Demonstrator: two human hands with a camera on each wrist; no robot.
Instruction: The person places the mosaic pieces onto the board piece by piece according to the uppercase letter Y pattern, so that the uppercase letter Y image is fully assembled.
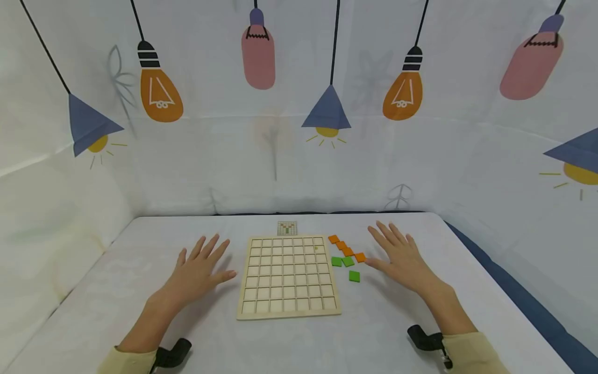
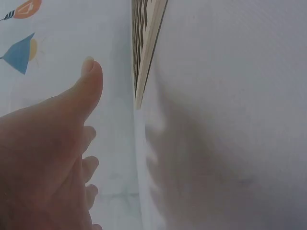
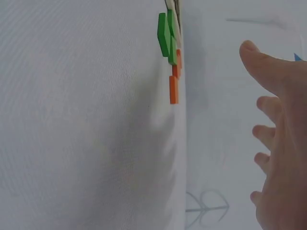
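A square wooden grid board (image 1: 288,314) lies in the middle of the white table. Left of it my left hand (image 1: 193,275) hovers over the tabletop with fingers spread, holding nothing. On the other side my right hand (image 1: 402,259) is likewise raised with fingers spread and nothing in it. Between that hand and the board lie several orange square tiles (image 1: 348,252) in a slanting row, with three green tiles (image 1: 354,276) nearer the front. The right thumb overlaps the last orange tile in the head view. In the right wrist view, the orange tile (image 3: 173,90) lies apart from the raised hand.
A small printed pattern card (image 1: 287,228) lies just behind the board. The white table (image 1: 289,353) meets a white curtain (image 1: 224,166) printed with lamps at its back edge. A dark blue strip (image 1: 504,275) runs beyond the table's right edge.
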